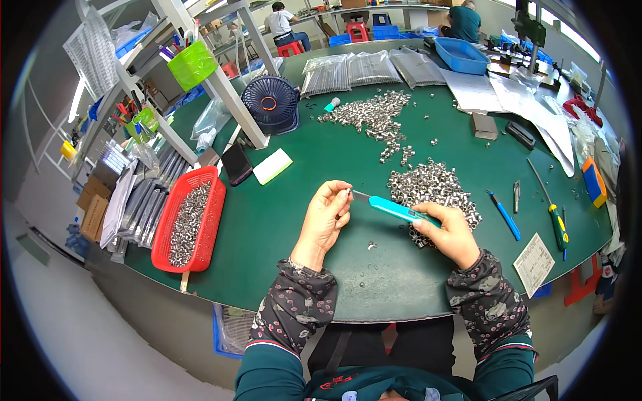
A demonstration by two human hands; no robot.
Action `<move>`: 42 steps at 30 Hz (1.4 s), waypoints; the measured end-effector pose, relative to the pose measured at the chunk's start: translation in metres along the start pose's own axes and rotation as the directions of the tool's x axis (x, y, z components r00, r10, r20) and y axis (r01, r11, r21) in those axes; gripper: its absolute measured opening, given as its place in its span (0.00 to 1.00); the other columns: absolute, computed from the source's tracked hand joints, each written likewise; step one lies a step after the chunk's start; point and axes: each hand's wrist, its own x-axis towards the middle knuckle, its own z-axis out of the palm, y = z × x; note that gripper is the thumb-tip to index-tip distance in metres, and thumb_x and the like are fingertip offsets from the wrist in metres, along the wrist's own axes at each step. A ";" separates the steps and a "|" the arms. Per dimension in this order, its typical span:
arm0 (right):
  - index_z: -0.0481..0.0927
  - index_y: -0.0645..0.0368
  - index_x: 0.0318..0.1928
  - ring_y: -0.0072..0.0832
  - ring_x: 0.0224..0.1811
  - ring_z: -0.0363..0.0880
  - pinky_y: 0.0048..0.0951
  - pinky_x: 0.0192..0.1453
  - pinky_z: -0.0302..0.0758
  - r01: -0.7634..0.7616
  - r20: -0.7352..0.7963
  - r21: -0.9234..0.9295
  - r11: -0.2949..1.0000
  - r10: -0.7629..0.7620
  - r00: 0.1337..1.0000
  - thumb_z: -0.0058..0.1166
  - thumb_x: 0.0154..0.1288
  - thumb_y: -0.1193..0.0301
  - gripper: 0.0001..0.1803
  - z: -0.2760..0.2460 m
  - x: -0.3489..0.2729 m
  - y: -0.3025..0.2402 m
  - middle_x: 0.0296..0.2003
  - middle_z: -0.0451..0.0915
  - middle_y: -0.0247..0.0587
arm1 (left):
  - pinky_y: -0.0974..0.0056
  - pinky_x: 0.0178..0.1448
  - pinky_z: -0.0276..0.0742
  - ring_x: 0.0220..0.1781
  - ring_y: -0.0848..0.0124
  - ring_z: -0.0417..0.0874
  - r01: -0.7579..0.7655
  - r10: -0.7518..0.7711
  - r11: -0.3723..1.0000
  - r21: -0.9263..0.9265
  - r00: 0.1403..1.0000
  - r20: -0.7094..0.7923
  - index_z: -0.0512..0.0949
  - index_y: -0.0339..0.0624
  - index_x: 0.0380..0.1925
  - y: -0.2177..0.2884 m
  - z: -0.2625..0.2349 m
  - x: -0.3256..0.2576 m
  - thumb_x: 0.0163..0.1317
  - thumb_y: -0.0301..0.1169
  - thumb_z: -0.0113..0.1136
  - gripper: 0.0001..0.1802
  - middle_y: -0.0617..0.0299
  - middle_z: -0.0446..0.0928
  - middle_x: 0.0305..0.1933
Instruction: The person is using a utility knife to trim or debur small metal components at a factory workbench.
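Observation:
My left hand (326,215) pinches a small silver metal ring (348,192) between thumb and fingertips, above the green table mat (281,220). My right hand (449,230) grips a turquoise utility knife (394,208), whose blade tip touches the ring. Just behind my right hand lies a pile of silver rings (431,187). A second, looser pile of rings (374,115) spreads farther back.
A red basket (215,207) with metal parts sits at the left edge. Also on the mat: a dark fan (271,103), a phone (237,164), a white block (272,166), a blue pen (503,215), a green-handled screwdriver (557,224), a paper slip (534,263). A blue tray (461,55) and two seated people are at the back.

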 end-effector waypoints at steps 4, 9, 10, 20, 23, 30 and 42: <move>0.78 0.60 0.41 0.23 0.27 0.79 0.25 0.33 0.73 -0.107 0.100 0.104 0.989 0.097 0.990 0.54 0.56 0.67 0.14 0.000 0.001 -0.002 0.24 0.80 0.41 | 0.80 0.18 0.55 0.21 0.84 0.60 -0.005 0.005 1.000 0.012 1.000 0.010 0.71 0.40 0.38 0.000 0.000 0.000 0.61 0.27 0.53 0.06 0.66 0.70 0.29; 0.79 0.60 0.41 0.27 0.26 0.79 0.25 0.32 0.73 -0.121 0.118 0.063 0.991 0.113 0.987 0.54 0.56 0.67 0.14 0.000 0.001 -0.001 0.25 0.80 0.41 | 0.80 0.18 0.55 0.19 0.85 0.60 -0.037 0.035 0.995 0.096 0.999 0.025 0.72 0.38 0.38 0.000 -0.001 -0.001 0.61 0.27 0.53 0.07 0.66 0.70 0.28; 0.79 0.59 0.41 0.28 0.26 0.79 0.25 0.32 0.73 -0.123 0.121 0.027 0.992 0.118 0.986 0.54 0.56 0.67 0.14 -0.001 0.001 -0.001 0.26 0.80 0.40 | 0.80 0.18 0.55 0.19 0.85 0.60 -0.036 0.034 0.995 0.096 0.999 0.025 0.72 0.38 0.38 -0.001 -0.001 -0.001 0.61 0.27 0.53 0.07 0.66 0.70 0.28; 0.76 0.54 0.41 0.34 0.20 0.70 0.33 0.23 0.67 0.307 -0.164 -0.503 0.808 -0.438 0.884 0.61 0.47 0.69 0.17 0.008 -0.005 -0.012 0.20 0.67 0.37 | 0.81 0.17 0.54 0.18 0.85 0.60 0.015 -0.012 0.999 0.039 0.996 -0.084 0.73 0.35 0.38 -0.001 -0.001 -0.002 0.62 0.29 0.53 0.08 0.66 0.70 0.27; 0.75 0.54 0.41 0.32 0.21 0.71 0.32 0.23 0.67 0.260 -0.249 -0.527 0.809 -0.439 0.863 0.61 0.45 0.70 0.19 0.005 -0.003 -0.009 0.20 0.67 0.36 | 0.81 0.17 0.53 0.19 0.85 0.60 0.010 -0.008 1.000 0.017 0.996 -0.084 0.73 0.35 0.38 0.000 0.000 -0.002 0.62 0.29 0.53 0.09 0.66 0.69 0.28; 0.75 0.54 0.40 0.32 0.23 0.71 0.31 0.24 0.68 0.242 -0.161 -0.644 0.726 -0.437 0.885 0.62 0.44 0.69 0.19 0.007 -0.003 -0.008 0.21 0.67 0.36 | 0.81 0.17 0.53 0.20 0.85 0.61 0.013 -0.011 1.000 0.025 0.998 -0.063 0.72 0.35 0.39 0.002 0.000 -0.002 0.63 0.30 0.51 0.09 0.66 0.69 0.29; 0.75 0.55 0.40 0.34 0.21 0.72 0.34 0.23 0.67 0.221 -0.170 -0.521 0.825 -0.353 0.920 0.60 0.48 0.67 0.16 0.007 -0.004 -0.007 0.21 0.69 0.37 | 0.80 0.16 0.53 0.20 0.83 0.61 0.078 -0.083 0.986 -0.144 0.996 -0.029 0.72 0.35 0.39 0.001 -0.005 -0.001 0.65 0.31 0.48 0.10 0.63 0.69 0.29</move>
